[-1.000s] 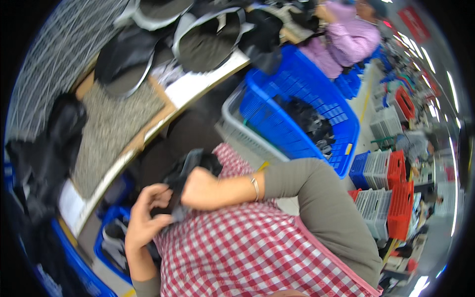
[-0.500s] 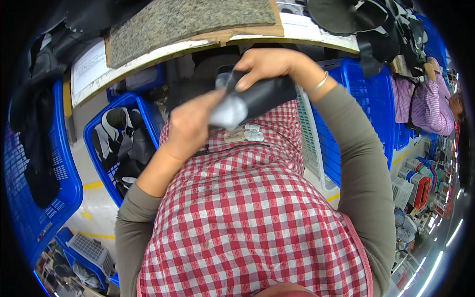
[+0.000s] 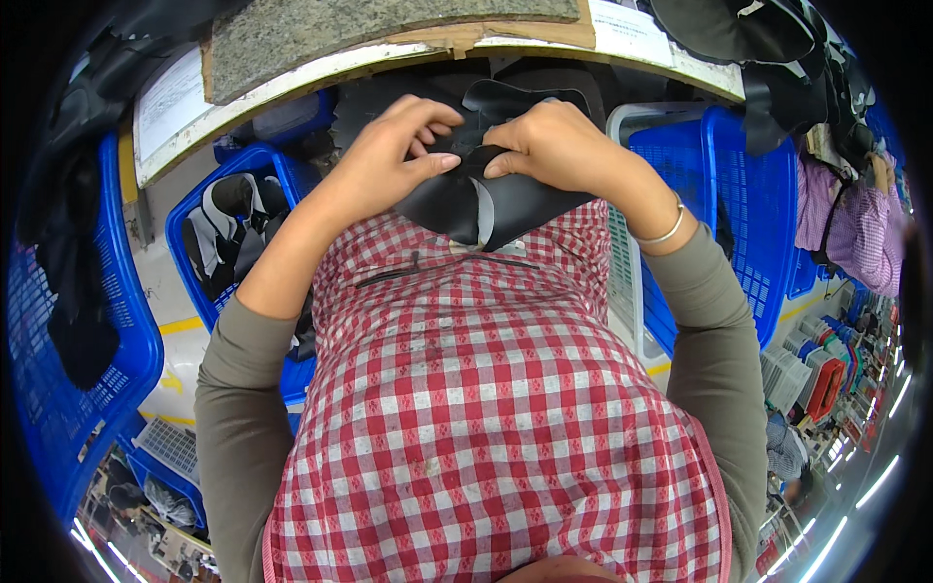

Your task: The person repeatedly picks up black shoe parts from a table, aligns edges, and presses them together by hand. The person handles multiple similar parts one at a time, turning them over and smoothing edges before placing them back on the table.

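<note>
Hands (image 3: 389, 160) (image 3: 559, 141) clasp black piece (image 3: 486, 209).

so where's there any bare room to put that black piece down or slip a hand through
Both the left hand and right hand grip the black piece over the checked apron. The grey mat on the workbench looks bare. The right bench end is crowded with black parts, and the blue crate is filled.

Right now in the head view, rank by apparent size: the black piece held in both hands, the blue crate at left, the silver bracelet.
1. blue crate, largest.
2. black piece, though nearer the camera.
3. silver bracelet, clearly smallest.
</note>
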{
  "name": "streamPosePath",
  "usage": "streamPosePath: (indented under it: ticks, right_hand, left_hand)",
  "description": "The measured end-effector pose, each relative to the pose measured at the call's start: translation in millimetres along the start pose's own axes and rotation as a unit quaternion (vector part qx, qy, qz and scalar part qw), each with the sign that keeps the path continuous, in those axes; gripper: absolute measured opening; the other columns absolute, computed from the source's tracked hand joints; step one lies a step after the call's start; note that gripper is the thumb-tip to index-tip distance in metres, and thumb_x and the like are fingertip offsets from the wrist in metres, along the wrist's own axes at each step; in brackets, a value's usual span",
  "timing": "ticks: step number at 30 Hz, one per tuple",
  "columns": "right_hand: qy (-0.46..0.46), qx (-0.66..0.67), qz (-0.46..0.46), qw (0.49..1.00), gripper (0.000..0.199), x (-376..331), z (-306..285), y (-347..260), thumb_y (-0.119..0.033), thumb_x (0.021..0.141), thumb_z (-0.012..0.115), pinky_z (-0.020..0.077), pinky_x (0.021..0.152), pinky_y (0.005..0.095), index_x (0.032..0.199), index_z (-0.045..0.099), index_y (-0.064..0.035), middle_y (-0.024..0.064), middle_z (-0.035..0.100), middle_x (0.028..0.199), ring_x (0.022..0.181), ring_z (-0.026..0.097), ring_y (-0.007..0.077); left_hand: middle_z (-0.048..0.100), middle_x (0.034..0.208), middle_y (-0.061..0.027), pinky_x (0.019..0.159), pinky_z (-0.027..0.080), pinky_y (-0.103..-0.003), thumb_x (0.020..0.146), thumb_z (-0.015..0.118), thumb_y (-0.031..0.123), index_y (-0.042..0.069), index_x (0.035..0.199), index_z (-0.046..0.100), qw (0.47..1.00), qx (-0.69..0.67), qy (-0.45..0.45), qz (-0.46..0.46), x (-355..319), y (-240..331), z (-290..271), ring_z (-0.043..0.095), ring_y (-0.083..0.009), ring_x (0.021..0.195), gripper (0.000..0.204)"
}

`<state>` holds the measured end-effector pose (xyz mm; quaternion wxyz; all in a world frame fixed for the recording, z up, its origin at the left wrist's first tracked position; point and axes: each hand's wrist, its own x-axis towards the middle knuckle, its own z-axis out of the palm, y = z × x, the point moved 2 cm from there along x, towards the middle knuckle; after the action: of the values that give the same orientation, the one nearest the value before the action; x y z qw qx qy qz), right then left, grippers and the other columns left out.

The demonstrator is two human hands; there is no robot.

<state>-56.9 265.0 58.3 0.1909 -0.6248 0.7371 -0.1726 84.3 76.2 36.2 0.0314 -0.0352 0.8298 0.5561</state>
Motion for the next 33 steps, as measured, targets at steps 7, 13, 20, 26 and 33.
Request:
streamPosePath:
  ticks: [7, 13, 20, 26, 33]
  right_hand:
    - [0.148, -0.189, -0.053, 0.969, 0.009, -21, 6, -41, -0.019, 0.077, 0.075, 0.0529, 0.060, 0.0351, 0.080, 0.072, -0.0114, 0.0047, 0.069, 0.069, 0.067, 0.072, 0.0214]
    - [0.242, -0.193, 0.057, 0.949, 0.013, -33, 10, -47, -0.023, 0.070, 0.079, 0.0441, 0.078, 0.0359, 0.080, 0.076, -0.0146, -0.0020, 0.064, 0.073, 0.081, 0.064, 0.0180]
    - [0.174, 0.027, 0.136, 0.975, 0.026, -38, 5, -17, -0.032, 0.077, 0.087, 0.0413, 0.085, 0.0381, 0.092, 0.077, -0.0137, 0.0001, 0.073, 0.083, 0.083, 0.066, 0.0208]
    - [0.213, 0.062, 0.123, 0.967, 0.029, -32, -4, -22, -0.027, 0.078, 0.088, 0.0430, 0.082, 0.0372, 0.092, 0.069, -0.0117, 0.0017, 0.073, 0.081, 0.075, 0.068, 0.0212]
    - [0.263, -0.078, 0.101, 0.956, 0.026, -37, -3, -49, -0.026, 0.077, 0.088, 0.0422, 0.078, 0.0368, 0.091, 0.069, -0.0154, -0.0020, 0.066, 0.072, 0.074, 0.063, 0.0193]
  left_hand:
    - [0.071, 0.096, -0.0115, 0.079, 0.054, -0.035, 0.098, 0.067, 0.007, -0.001, 0.110, 0.072, 0.997, 0.050, 0.004, 0.063, 36, 1, 28, 0.067, -0.0281, 0.087, 0.015]
    - [0.073, 0.089, -0.0052, 0.073, 0.055, -0.029, 0.093, 0.076, 0.012, -0.004, 0.105, 0.074, 0.968, -0.184, -0.049, -0.166, 51, -5, 31, 0.067, -0.0098, 0.079, 0.020]
    - [0.077, 0.106, -0.0065, 0.082, 0.057, -0.027, 0.097, 0.075, 0.011, -0.001, 0.120, 0.074, 0.953, -0.265, -0.080, -0.125, 25, -8, 12, 0.070, -0.0106, 0.087, 0.027]
    - [0.077, 0.097, -0.0065, 0.077, 0.056, -0.027, 0.096, 0.072, 0.005, -0.002, 0.114, 0.077, 0.960, -0.240, -0.024, -0.144, 22, -3, 16, 0.068, -0.0104, 0.083, 0.019]
    - [0.077, 0.094, -0.0054, 0.075, 0.054, -0.026, 0.093, 0.071, 0.006, -0.002, 0.110, 0.078, 0.948, -0.241, 0.002, -0.207, 31, -4, 24, 0.067, -0.0104, 0.079, 0.020]
